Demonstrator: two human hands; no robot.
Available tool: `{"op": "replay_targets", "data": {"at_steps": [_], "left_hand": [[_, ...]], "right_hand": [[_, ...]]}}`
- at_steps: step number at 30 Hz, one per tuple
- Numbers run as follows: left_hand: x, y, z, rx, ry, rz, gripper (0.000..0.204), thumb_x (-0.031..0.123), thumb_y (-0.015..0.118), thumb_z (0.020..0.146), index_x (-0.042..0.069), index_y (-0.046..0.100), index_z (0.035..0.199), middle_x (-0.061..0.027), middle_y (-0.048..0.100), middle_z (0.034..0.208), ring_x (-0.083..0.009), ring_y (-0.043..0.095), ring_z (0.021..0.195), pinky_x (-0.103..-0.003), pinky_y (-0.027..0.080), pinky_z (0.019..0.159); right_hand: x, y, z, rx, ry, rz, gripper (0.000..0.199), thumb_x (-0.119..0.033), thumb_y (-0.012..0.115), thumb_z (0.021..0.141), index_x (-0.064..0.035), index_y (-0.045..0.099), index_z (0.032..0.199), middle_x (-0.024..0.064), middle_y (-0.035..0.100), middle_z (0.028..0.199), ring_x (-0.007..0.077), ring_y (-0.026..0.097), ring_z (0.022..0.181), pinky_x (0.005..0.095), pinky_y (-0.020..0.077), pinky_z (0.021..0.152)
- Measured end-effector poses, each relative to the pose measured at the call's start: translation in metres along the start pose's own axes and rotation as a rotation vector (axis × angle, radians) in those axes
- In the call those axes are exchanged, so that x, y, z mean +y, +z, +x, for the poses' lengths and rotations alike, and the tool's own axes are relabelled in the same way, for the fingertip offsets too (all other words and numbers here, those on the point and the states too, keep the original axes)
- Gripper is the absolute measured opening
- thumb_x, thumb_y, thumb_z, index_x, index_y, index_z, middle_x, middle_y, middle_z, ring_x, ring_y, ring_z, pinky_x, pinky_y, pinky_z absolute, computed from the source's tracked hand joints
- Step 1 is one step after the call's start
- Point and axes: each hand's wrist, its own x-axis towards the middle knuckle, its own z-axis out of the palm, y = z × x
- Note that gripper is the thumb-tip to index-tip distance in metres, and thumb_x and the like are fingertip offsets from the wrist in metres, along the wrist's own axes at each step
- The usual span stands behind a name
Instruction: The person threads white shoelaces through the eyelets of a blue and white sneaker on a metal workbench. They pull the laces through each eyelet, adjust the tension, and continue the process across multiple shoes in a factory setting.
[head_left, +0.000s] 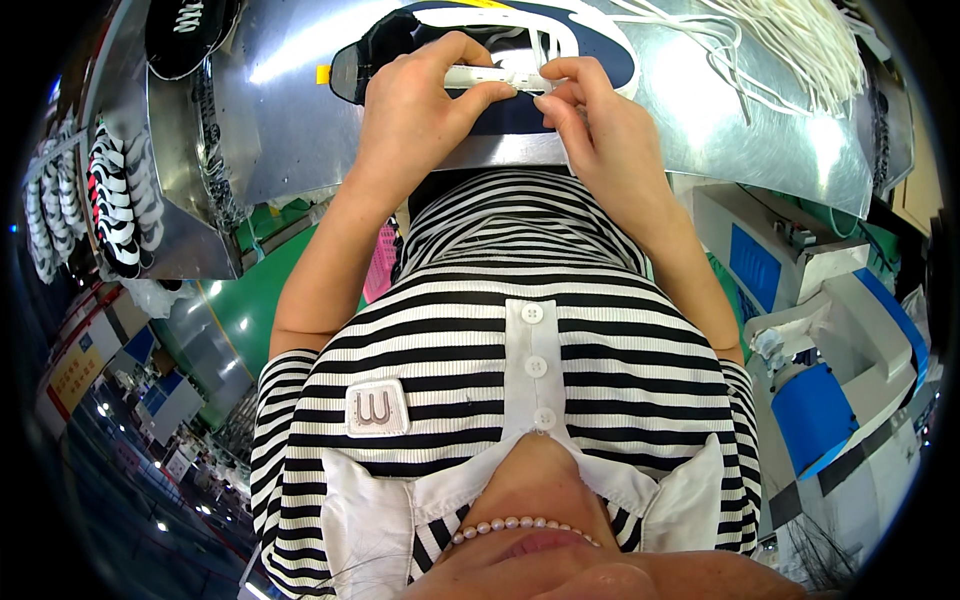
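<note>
A navy shoe upper [618, 48] with white trim lies sideways on the metal table before me. Its white eyelet strip [478, 76] faces me, and a white shoelace [541, 46] runs across the opening. My left hand [420, 112] grips the eyelet strip, forefinger over the far side and thumb along the near side. At the other end of the strip, my right hand [606, 122] has its thumb and fingers drawn together at the shoelace. The exact bit between those fingertips is partly hidden.
A heap of loose white shoelaces [800, 50] covers the table's right end. One black shoe [190, 35] is at the far left, with striped black-and-white shoe parts [115, 200] hanging below it. Grey-and-blue machines [815, 400] stand at my right, beneath table height.
</note>
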Motion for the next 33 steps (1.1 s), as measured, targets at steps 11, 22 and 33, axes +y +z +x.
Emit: {"op": "replay_targets", "data": {"at_steps": [11,22,33], "left_hand": [[-0.001,-0.002,-0.013,-0.067,0.071,-0.148,0.022,0.013,0.079,0.082,0.003,0.068,0.098,-0.008,0.07,0.083,-0.0148,0.064,0.07,-0.027,0.05,0.064],[-0.018,0.013,-0.021,0.208,0.527,0.058,0.026,0.007,0.081,0.075,0.006,0.06,0.091,-0.0062,0.066,0.081,-0.0249,0.06,0.067,-0.034,0.043,0.059],[-0.026,0.009,-0.023,0.199,0.678,0.007,0.032,0.003,0.081,0.073,0.006,0.059,0.095,-0.0077,0.064,0.077,-0.0256,0.061,0.066,-0.033,0.046,0.061]], "right_hand": [[-0.001,0.035,0.022,0.061,0.113,0.053,0.022,-0.017,0.059,0.096,-0.001,0.049,0.107,0.0165,0.065,0.069,0.0384,0.065,0.066,0.0453,0.0507,0.061],[-0.028,-0.014,0.032,-0.113,-0.245,0.035,0.023,-0.007,0.067,0.083,-0.0074,0.067,0.106,0.0086,0.07,0.084,0.0241,0.067,0.068,0.035,0.0523,0.06],[-0.011,-0.006,0.048,-0.332,-0.063,-0.026,0.017,-0.011,0.068,0.089,-0.0046,0.07,0.104,0.0057,0.07,0.08,0.0147,0.063,0.07,0.0276,0.0494,0.065]]}}
